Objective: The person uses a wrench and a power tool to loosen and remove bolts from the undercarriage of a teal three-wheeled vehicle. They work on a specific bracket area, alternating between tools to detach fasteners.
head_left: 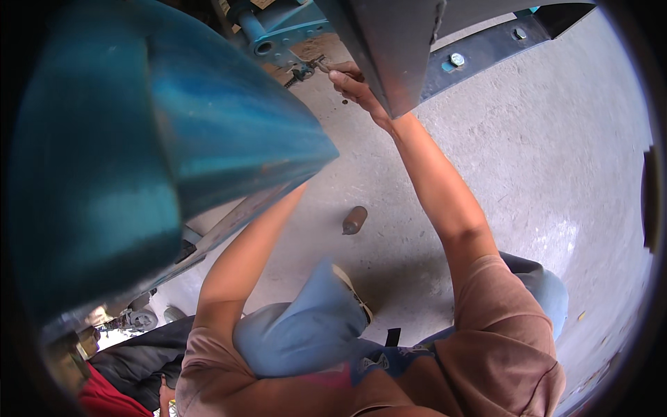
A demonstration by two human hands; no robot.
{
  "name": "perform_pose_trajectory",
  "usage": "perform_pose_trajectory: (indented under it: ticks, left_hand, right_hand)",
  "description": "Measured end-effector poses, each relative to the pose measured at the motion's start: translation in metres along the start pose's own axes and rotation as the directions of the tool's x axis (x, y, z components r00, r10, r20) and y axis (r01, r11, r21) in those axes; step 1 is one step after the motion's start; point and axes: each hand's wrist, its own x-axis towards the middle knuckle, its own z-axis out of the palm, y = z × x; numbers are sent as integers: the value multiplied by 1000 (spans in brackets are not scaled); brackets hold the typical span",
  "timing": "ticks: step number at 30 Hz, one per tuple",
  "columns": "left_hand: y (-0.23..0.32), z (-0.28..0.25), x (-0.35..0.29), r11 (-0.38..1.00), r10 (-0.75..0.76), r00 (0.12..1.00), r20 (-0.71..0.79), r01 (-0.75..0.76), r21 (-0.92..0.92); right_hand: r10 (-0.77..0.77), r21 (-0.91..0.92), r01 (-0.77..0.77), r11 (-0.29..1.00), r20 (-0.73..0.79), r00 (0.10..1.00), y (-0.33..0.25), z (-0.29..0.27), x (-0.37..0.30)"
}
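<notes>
My right hand [356, 85] reaches forward under a dark grey metal piece [379, 52], which hides some of it. Its thumb and fingers are closed around the end of a small metal part [321, 62]. That part sits just below a blue metal bracket [288, 31] with a round tube end. Next to it is a dark coiled or threaded piece [292, 80], too small to make out fully. My left forearm [253, 243] goes up behind a large glossy blue metal housing [229, 118]. The housing hides the left hand entirely.
On the concrete floor [542, 160] between my arms lies a brown bottle [355, 219]. A dark bar with bolts [479, 59] runs along the upper right. My bent knee [299, 333] is close below. Another person's dark trousers [139, 365] show at lower left.
</notes>
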Motion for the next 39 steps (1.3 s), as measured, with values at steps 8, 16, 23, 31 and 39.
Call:
perform_pose_trajectory:
  ticks: [8,16,23,31,39]
  left_hand:
    - [0,3,-3,996,84,996,5,-84,-4]
    - [13,-2,-15,989,149,989,13,-149,-12]
    - [27,1,-21,971,230,972,-55,-233,-47]
    - [3,-15,-22,990,135,990,-40,-134,37]
    - [5,-16,-15,996,87,995,-39,-88,-29]
  right_hand:
    - [72,-66,-81,995,-127,989,-7,17,-8]
    - [145,-161,-178,971,-200,969,-59,60,-36]
    - [-54,-415,-38,909,-207,977,-40,40,-29]
    - [-195,-447,136,884,-89,977,7,-7,-18]
    - [-206,-189,197,962,-33,978,28,-20,26]
